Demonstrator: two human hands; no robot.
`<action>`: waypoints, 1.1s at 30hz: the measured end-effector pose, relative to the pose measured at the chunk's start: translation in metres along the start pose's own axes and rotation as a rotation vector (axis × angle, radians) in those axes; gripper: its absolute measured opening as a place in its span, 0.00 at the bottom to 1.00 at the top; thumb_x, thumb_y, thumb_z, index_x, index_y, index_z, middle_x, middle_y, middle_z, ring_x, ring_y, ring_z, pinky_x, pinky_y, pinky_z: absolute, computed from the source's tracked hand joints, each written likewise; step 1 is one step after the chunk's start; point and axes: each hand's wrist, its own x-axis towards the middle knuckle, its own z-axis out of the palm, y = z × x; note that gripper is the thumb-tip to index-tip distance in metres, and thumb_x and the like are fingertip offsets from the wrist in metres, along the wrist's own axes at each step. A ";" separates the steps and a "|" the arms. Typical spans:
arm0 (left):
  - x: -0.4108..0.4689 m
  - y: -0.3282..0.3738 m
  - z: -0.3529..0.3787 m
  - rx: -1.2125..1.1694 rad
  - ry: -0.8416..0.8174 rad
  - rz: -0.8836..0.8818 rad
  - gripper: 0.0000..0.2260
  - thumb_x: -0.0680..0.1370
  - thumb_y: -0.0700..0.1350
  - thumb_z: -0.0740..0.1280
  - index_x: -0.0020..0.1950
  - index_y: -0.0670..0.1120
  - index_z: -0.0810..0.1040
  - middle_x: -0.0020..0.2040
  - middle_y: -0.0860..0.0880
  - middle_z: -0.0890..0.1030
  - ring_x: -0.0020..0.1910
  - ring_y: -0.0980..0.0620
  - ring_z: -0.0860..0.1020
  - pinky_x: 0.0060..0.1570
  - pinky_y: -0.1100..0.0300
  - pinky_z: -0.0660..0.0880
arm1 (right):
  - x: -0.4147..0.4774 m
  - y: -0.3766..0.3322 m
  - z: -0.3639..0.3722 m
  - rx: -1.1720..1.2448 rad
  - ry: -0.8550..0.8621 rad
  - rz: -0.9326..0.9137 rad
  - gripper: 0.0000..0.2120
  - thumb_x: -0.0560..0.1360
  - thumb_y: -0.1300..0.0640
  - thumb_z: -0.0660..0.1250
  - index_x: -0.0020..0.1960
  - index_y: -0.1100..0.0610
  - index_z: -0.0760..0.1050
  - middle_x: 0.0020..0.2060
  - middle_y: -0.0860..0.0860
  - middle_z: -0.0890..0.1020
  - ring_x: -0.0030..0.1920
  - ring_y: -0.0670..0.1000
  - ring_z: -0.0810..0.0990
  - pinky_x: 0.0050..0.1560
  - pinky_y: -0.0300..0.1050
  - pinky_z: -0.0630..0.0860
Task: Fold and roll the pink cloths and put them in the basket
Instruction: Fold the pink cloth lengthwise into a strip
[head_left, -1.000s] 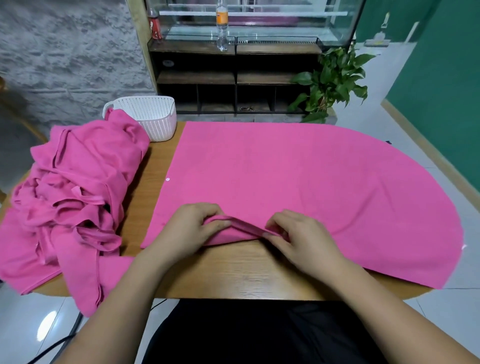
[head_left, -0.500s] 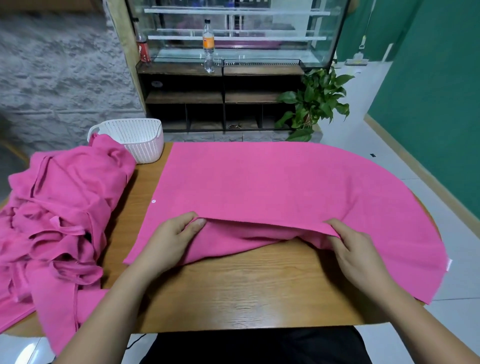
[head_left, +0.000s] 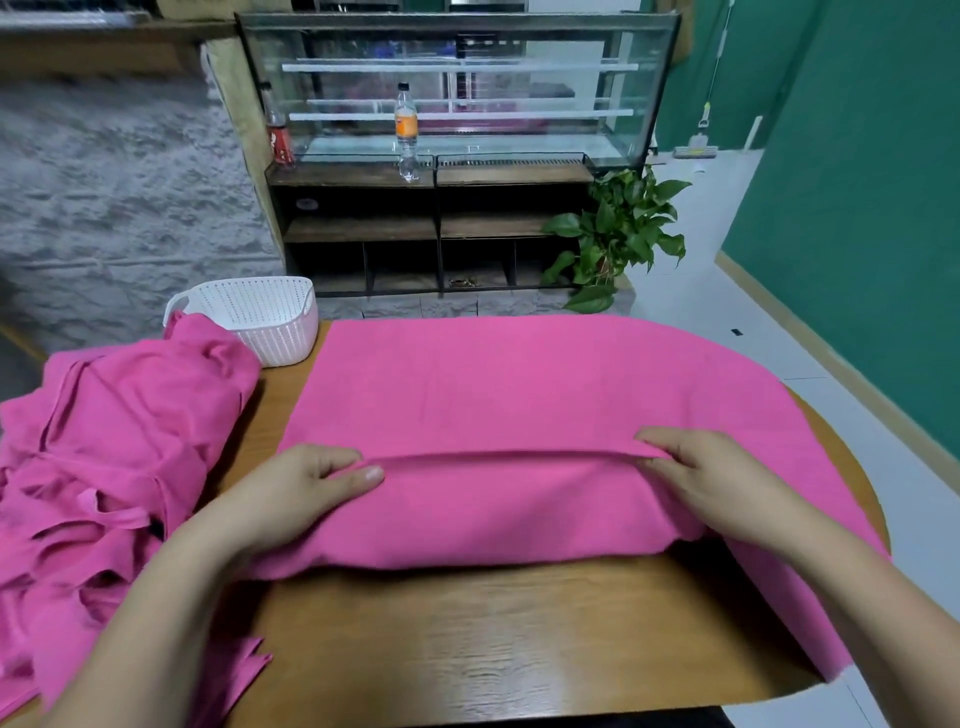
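A large pink cloth (head_left: 519, 395) lies spread over the wooden table (head_left: 493, 634), its right end hanging over the edge. Its near edge is lifted and folded back over the rest, making a fold line between my hands. My left hand (head_left: 296, 499) pinches that edge at the left end of the fold, thumb on top. At the right end my right hand (head_left: 706, 483) grips the same edge with curled fingers. A heap of crumpled pink cloths (head_left: 104, 467) sits at the table's left. Behind it stands a white perforated basket (head_left: 265, 317).
Beyond the table is a dark wooden shelf unit (head_left: 431, 228) with a glass case and two bottles on it. A potted green plant (head_left: 618, 234) stands on the floor at its right. A green wall runs along the right side.
My hands have spread apart along the near edge and carried it away from me over the cloth, so the fold is now wider and straighter. The camera has tilted up.
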 end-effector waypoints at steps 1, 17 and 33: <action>0.014 -0.002 -0.004 0.072 0.084 0.020 0.30 0.77 0.70 0.66 0.41 0.42 0.74 0.33 0.54 0.72 0.33 0.55 0.70 0.39 0.49 0.71 | 0.016 0.005 0.002 -0.071 0.055 -0.001 0.13 0.84 0.53 0.66 0.41 0.48 0.72 0.34 0.42 0.78 0.38 0.43 0.77 0.44 0.50 0.74; 0.180 -0.056 0.018 0.591 0.582 0.071 0.14 0.82 0.58 0.67 0.44 0.49 0.76 0.41 0.50 0.73 0.49 0.41 0.78 0.40 0.49 0.74 | 0.185 0.060 0.086 -0.531 0.310 0.205 0.11 0.83 0.52 0.64 0.61 0.56 0.77 0.52 0.58 0.76 0.53 0.63 0.79 0.40 0.52 0.70; 0.162 -0.076 0.037 0.448 0.575 0.006 0.13 0.79 0.53 0.71 0.63 0.53 0.78 0.57 0.51 0.80 0.56 0.44 0.82 0.50 0.47 0.79 | 0.147 0.096 0.105 -0.120 0.339 0.120 0.19 0.73 0.66 0.67 0.61 0.52 0.80 0.51 0.51 0.77 0.56 0.57 0.77 0.53 0.52 0.75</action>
